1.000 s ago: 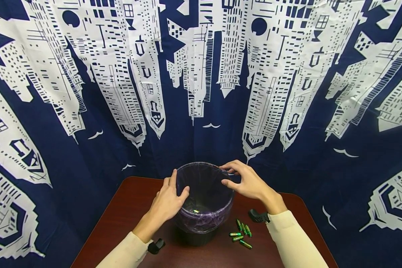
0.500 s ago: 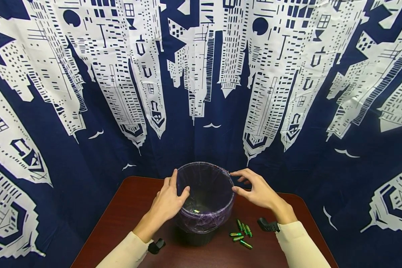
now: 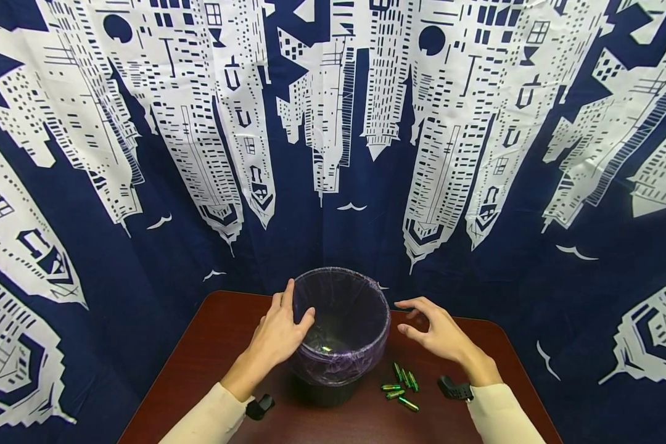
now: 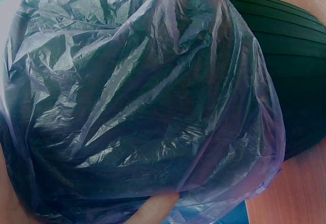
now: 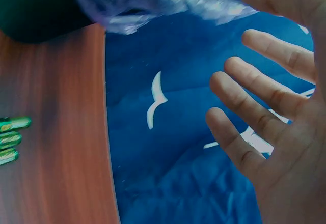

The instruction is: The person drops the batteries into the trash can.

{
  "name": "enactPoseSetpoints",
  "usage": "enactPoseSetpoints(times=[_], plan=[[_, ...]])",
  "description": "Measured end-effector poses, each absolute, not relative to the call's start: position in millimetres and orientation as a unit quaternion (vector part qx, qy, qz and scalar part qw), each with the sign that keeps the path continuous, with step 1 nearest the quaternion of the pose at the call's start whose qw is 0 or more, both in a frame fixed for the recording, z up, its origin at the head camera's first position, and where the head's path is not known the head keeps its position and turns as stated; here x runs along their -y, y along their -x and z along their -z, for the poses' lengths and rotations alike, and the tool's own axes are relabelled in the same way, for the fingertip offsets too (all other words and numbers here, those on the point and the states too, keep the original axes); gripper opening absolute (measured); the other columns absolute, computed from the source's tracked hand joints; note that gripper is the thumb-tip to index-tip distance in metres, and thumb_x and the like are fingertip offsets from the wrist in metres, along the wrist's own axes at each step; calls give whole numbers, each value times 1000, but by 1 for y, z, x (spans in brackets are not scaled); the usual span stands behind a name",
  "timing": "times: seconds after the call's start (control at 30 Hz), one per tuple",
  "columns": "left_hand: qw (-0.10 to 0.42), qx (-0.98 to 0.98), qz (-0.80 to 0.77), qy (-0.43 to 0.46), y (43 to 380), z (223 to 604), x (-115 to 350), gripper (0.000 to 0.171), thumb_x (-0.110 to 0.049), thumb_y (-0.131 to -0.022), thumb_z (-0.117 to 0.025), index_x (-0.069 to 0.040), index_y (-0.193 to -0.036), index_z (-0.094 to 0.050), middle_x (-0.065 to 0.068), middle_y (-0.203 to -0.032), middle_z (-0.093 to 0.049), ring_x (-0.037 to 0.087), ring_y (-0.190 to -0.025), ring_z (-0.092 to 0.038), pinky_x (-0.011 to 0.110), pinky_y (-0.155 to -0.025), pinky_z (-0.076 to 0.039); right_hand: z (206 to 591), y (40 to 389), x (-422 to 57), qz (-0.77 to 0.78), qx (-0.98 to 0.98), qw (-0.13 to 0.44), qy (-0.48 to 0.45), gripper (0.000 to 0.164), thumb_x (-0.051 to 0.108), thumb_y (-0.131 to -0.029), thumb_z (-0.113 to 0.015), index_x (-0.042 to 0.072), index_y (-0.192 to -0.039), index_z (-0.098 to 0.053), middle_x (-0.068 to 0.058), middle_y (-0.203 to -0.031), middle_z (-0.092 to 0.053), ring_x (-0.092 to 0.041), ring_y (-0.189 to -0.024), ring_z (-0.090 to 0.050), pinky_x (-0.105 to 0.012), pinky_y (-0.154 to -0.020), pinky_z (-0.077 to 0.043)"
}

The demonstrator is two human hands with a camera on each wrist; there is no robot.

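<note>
Right hand (image 3: 444, 333), spread wide, has drawn off the upright, mouth-up bin (image 3: 328, 391), which the left hand (image 3: 277, 330) grips.

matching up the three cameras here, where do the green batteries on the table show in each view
Head: the green batteries lie on the table, just right of the bin, low in the picture.
Left wrist: a few, cut off by the top edge, right of centre.
Right wrist: ends of three at the left edge, slightly below mid-height.
Shared landmark: the bin's purple liner, visible in all three.
</note>
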State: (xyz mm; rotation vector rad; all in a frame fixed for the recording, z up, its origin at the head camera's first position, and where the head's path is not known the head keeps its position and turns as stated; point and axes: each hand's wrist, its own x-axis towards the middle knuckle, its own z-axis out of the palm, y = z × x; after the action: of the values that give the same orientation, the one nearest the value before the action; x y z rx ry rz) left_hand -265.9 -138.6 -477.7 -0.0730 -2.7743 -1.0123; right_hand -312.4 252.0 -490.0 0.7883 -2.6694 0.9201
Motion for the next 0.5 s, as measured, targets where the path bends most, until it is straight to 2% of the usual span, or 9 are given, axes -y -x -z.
enactPoseSetpoints(times=[0.27,0.37,0.5], plan=[[94,936,340,23,266,477,139,96,-53,-111,-68,-12,-187,-25,29,-177,-49,57,-130,-78,74,-109,-64,512,307,-264,-317,904,97,-269,48,25,-101,-92,15,-146,-78,-1,-129,-79,-21,-108,-77,-37,-92,-66],[93,936,339,22,266,478,138,96,-53,-111,-68,-12,-186,-25,29,-176,-49,56,-130,-78,73,-108,-65,521,306,-269,-315,907,87,-267,51,27,-100,-93,14,-147,-77,-6,-131,-79,-24,-108,-77,-37,-90,-65],[95,936,339,23,266,478,138,96,-52,-111,-68,-11,-186,-25,29,-176,-49,55,-129,-79,72,-107,-66,533,305,-276,-323,912,47,-249,59,31,-98,-95,14,-151,-74,-11,-140,-76,-31,-113,-77,-35,-90,-64]])
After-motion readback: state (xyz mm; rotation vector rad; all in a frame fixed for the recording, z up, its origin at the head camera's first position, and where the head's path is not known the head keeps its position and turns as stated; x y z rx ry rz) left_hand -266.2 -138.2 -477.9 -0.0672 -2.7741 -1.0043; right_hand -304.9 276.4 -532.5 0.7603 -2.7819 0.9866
